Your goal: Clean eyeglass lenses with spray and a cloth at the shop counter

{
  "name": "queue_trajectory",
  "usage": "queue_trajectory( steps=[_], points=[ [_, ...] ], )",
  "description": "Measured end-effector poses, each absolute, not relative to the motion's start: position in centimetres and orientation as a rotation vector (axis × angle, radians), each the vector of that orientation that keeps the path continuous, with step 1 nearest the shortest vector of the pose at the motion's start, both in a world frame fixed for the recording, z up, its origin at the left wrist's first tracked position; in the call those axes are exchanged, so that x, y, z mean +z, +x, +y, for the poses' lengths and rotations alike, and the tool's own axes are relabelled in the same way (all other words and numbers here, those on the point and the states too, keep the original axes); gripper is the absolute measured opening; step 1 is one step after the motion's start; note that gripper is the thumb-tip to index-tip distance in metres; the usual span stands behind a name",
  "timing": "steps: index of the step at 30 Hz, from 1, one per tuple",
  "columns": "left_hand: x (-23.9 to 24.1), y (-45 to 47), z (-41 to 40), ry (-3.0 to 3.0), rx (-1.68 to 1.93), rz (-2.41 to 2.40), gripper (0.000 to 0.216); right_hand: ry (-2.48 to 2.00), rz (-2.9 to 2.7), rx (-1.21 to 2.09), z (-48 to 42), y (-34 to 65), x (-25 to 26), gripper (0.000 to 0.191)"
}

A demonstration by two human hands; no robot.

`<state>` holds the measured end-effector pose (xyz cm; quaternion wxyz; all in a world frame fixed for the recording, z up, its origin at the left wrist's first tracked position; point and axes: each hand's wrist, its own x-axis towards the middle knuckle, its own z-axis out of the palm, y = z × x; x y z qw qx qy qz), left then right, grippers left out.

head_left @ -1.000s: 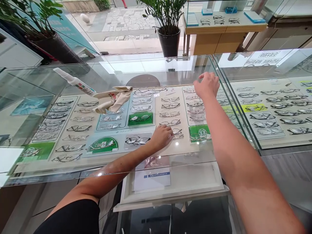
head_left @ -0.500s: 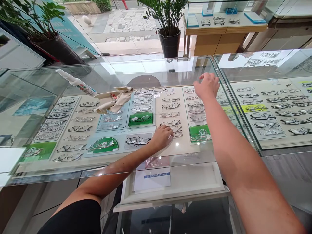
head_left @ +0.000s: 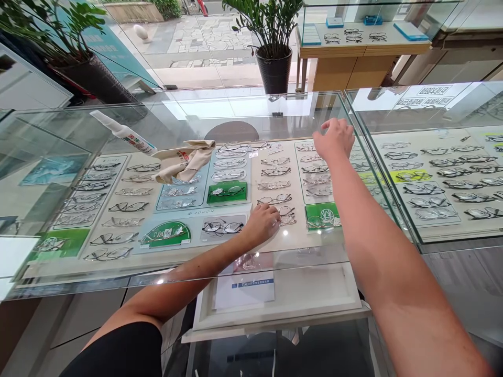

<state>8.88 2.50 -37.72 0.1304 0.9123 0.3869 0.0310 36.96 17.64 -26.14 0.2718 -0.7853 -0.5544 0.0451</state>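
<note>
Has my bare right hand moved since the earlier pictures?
No, not visibly: your bare right hand keeps its place left of the straight seam between the clear glass cases.

The big glass surface [head_left: 306,256] is clear, flat and shiny. It lies under the left hand [head_left: 264,222] and the right hand [head_left: 335,139]. Below it, lots of eyeglasses [head_left: 275,171] lie in neat rows on a pale board [head_left: 293,238]. One thin, dark pair [head_left: 280,199] sits just past the left hand.

Both arms [head_left: 363,220] outstretched, fingers [head_left: 344,123] curled
</note>
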Motion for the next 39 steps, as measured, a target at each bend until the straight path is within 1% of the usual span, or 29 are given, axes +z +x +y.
queue_trajectory(
  steps=[8, 16, 20, 29, 34, 39],
  points=[
    [-38.1, 8.7, 1.9, 2.648, 0.14, 1.15, 0.02, -2.159, -1.49, 0.126, 17.4, 36.7, -25.7, 0.028],
    [-38.1, 8.6, 2.0, 2.637, 0.181, 1.161, 0.018, -2.118, -1.479, 0.106, 17.7, 36.9, -26.4, 0.028],
    [-37.7, 8.9, 2.4, 2.635, 0.143, 1.168, 0.02, -2.117, -1.469, 0.107, 17.6, 36.8, -26.1, 0.026],
    [-37.6, 8.9, 2.8, 2.623, 0.062, 1.212, 0.01, -2.144, -1.466, 0.108, 17.5, 36.6, -26.0, 0.026],
    [-37.5, 9.0, 3.7, 2.607, 0.04, 1.234, 0.026, -2.125, -1.461, 0.102, 17.6, 36.7, -26.2, 0.025],
    [-36.4, 8.9, 4.3, 2.625, 0.148, 1.181, 0.028, -2.145, -1.467, 0.111, 17.4, 36.6, -25.8, 0.025]
  ],
)
